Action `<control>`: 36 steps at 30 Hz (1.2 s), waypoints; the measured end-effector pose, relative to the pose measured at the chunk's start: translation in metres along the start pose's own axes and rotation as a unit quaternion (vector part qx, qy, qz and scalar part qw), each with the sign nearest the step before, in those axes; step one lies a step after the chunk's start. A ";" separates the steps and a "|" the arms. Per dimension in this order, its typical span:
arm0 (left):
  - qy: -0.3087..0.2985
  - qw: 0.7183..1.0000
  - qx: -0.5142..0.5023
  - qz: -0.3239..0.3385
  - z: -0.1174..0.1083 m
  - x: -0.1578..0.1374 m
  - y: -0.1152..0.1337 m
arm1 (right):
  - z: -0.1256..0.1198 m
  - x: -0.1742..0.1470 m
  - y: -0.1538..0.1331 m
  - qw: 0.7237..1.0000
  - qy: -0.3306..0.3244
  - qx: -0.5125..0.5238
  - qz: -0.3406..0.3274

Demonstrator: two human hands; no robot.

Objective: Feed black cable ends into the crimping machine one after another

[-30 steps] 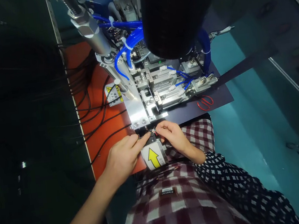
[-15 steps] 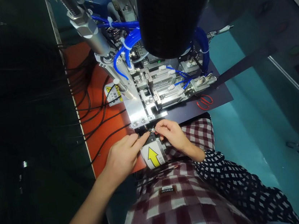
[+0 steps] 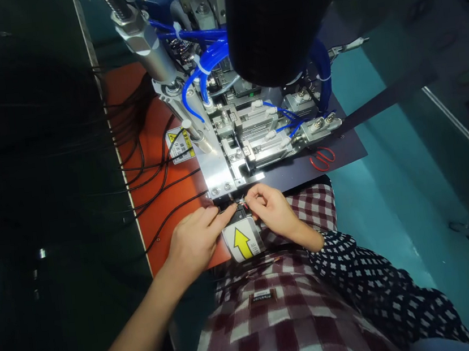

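Note:
Thin, fine wires [image 3: 245,201] with light and red parts are pinched between the thumb and forefinger of my right hand [image 3: 274,211]. Their exact form is too small to make out. My left hand [image 3: 194,238] reaches in from the other side, forefinger stretched out, its tip at the near end of the wires on the narrow dark track [image 3: 238,215]. Its thumb stands apart from the forefinger, and the other fingers are partly hidden underneath. Just below both hands is a white label with a yellow arrow [image 3: 243,244]. The metal machine [image 3: 219,169] rises directly beyond the fingertips.
Blue air tubes [image 3: 213,55] and metal cylinders crowd the machine's top. A large black cylinder [image 3: 280,27] hangs in front. Black cables [image 3: 149,174] cross the orange surface [image 3: 144,132] on the left. Red-handled scissors [image 3: 322,159] lie right of the machine.
The view has shifted slightly, so the machine appears a little further right. Both hands keep nearly the same place at the track, the right still pinching the wires.

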State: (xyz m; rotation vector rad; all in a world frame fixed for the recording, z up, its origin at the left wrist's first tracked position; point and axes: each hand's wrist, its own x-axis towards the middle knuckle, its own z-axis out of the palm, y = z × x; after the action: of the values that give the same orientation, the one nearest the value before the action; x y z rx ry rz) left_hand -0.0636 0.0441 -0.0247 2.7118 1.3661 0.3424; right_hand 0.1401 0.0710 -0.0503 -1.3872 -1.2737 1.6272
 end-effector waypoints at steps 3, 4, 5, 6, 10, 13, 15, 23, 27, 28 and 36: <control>0.001 1.000 0.006 -0.006 -0.001 0.001 0.001 | -0.001 0.003 0.002 0.999 -0.014 0.037 0.026; 0.001 1.000 0.010 -0.009 -0.001 0.001 0.001 | -0.002 0.004 0.002 0.997 -0.026 0.057 0.041; 0.001 1.000 0.013 -0.012 -0.001 0.001 0.002 | -0.004 0.005 0.003 0.995 -0.041 0.073 0.053; 0.002 1.000 0.014 -0.015 0.000 0.001 0.002 | -0.005 0.006 0.003 0.993 -0.053 0.080 0.062; 0.006 1.000 0.008 -0.012 0.001 0.001 0.002 | -0.010 0.006 0.002 0.998 -0.035 0.017 0.039; 0.007 1.000 0.006 -0.008 0.003 0.000 0.000 | -0.006 0.003 0.000 0.997 0.011 -0.066 -0.041; 0.002 1.000 0.005 -0.010 0.004 0.000 -0.001 | -0.001 0.001 -0.001 0.988 0.048 -0.109 -0.096; -0.015 1.000 -0.026 0.005 -0.001 0.002 -0.008 | 0.001 -0.007 -0.008 0.958 0.082 -0.214 -0.170; -0.020 1.000 -0.006 0.005 -0.003 0.004 -0.006 | -0.001 -0.006 -0.009 0.966 0.074 -0.210 -0.129; -0.018 1.000 0.003 0.005 -0.004 0.004 -0.006 | -0.001 -0.004 -0.008 0.975 0.065 -0.188 -0.102; -0.024 0.999 0.031 0.003 -0.004 0.004 -0.002 | -0.013 0.011 0.003 0.996 -0.030 -0.072 0.039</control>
State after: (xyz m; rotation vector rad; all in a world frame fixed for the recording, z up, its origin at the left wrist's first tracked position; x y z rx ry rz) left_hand -0.0635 0.0483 -0.0202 2.7557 1.3783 0.2390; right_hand 0.1507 0.0835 -0.0565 -1.5019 -1.4118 1.6685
